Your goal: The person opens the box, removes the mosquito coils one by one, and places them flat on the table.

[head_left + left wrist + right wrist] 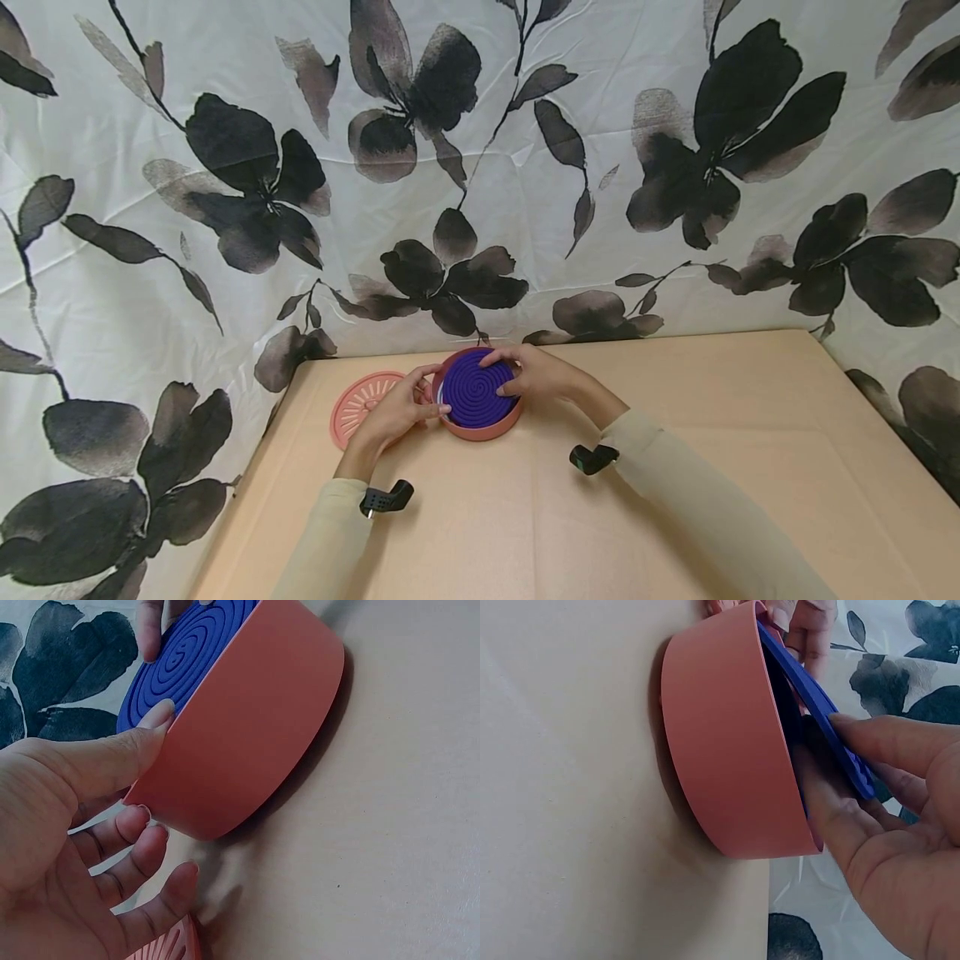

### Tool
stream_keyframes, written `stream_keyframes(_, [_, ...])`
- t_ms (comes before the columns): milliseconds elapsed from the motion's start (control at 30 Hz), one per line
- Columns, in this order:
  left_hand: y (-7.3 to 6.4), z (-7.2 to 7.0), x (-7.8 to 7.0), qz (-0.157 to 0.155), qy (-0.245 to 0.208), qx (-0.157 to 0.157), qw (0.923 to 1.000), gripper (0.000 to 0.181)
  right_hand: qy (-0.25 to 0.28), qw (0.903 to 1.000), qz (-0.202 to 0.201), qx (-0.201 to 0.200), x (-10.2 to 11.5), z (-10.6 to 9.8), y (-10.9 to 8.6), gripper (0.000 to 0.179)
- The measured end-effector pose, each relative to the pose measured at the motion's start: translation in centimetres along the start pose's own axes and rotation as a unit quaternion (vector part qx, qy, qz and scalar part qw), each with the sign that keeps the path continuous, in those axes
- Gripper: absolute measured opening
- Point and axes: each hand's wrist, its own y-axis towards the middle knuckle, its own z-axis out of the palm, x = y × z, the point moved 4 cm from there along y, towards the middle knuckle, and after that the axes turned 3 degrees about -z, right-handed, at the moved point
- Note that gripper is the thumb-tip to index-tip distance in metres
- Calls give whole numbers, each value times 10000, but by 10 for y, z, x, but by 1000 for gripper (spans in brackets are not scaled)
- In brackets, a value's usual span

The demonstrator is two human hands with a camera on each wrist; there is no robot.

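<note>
A round coral-coloured tin (480, 434) stands on the table near its back edge. A dark blue mosquito coil (477, 390), a flat spiral disc, sits in its mouth. My right hand (546, 375) pinches the coil at its right edge, thumb on top and fingers beneath. In the right wrist view the coil (810, 694) tilts up out of the tin, with more blue below it. On the left side my left hand (393, 410) grips the tin's rim, its thumb beside the coil's edge; the other fingers are loosely bent, some hidden behind the rim.
The slotted coral lid (351, 410) lies on the table left of the tin, partly behind my left hand. A floral cloth (517, 208) hangs along the table's back edge. The light wooden table (675, 400) stretches to the right and front.
</note>
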Motion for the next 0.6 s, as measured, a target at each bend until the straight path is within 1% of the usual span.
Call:
stream_keyframes(133, [8,-2,13,-15,84,-23,10000,76,172,9998,63,-47,-1,1,-3,48])
stream_keyframes(200, [10,-2,17,17,138,-57,9999,77,222,9997,55,-106,-3,1,-4,48])
stream_keyframes(433, [9,-4,14,1,342,-86,9994,75,495,9983,5,-295,-12,4,-5,46])
stream_keyframes(600, [8,-4,13,80,294,-58,9995,75,606,9974,13,-400,-16,5,-4,44])
